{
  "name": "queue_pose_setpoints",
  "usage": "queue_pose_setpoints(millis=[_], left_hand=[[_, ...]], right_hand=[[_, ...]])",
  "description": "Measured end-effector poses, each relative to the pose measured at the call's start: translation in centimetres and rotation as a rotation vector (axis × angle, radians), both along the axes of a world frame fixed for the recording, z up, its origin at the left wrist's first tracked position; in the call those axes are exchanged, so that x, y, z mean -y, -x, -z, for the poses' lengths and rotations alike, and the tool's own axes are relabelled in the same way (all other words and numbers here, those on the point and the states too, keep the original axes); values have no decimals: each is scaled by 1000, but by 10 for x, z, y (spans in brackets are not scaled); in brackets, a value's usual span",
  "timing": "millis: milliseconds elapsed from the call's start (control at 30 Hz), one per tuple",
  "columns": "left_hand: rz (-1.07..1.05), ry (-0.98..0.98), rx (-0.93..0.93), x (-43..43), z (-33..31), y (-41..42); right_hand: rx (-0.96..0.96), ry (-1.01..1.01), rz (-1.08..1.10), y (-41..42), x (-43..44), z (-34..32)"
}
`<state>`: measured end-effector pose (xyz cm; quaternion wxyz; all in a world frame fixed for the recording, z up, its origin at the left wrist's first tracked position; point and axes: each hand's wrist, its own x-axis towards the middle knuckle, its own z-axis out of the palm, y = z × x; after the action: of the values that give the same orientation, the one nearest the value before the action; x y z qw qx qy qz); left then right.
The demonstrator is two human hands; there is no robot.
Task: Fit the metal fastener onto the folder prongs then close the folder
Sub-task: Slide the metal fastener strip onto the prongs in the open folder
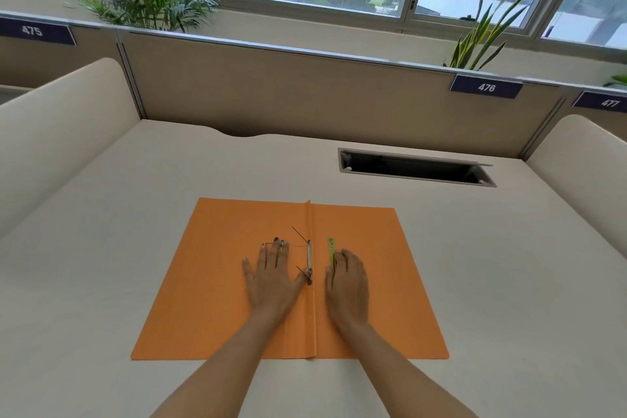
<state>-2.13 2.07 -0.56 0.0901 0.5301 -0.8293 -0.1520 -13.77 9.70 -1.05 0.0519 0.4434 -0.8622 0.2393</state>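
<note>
An orange folder [390,299] lies open and flat on the desk. A metal base strip [309,256] runs along its spine, with two thin prongs sticking up and leaning left. My left hand [271,278] rests flat on the left flap, fingers spread, thumb touching the near prong. A yellow-green metal fastener strip [331,249] lies just right of the spine. My right hand [346,285] lies on the right flap with its fingertips over the near end of that strip; whether it grips the strip I cannot tell.
The beige desk [492,265] has a rectangular cable slot [414,167] at the back right. Padded partitions stand at the left, right and back. Plants and a window lie beyond the back panel.
</note>
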Motion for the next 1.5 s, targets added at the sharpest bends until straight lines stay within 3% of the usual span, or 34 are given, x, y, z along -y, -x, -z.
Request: queue_pose_setpoints(millis=[200,533,1000,1300,1500], left_hand=[[-17,-53,7,4,-7,4],[-101,-143,-77,11,-21,9],[-158,-168,-122,5,-17,14],[-165,-157,-103,2,-15,15],[-170,-158,-92,1,-15,16]], right_hand=[[-70,-50,191,-3,-7,-14],[78,-58,294,-8,-7,-26],[320,-197,326,9,-11,-51],[280,-172,307,1,-18,-56],[361,-196,334,4,-16,-62]])
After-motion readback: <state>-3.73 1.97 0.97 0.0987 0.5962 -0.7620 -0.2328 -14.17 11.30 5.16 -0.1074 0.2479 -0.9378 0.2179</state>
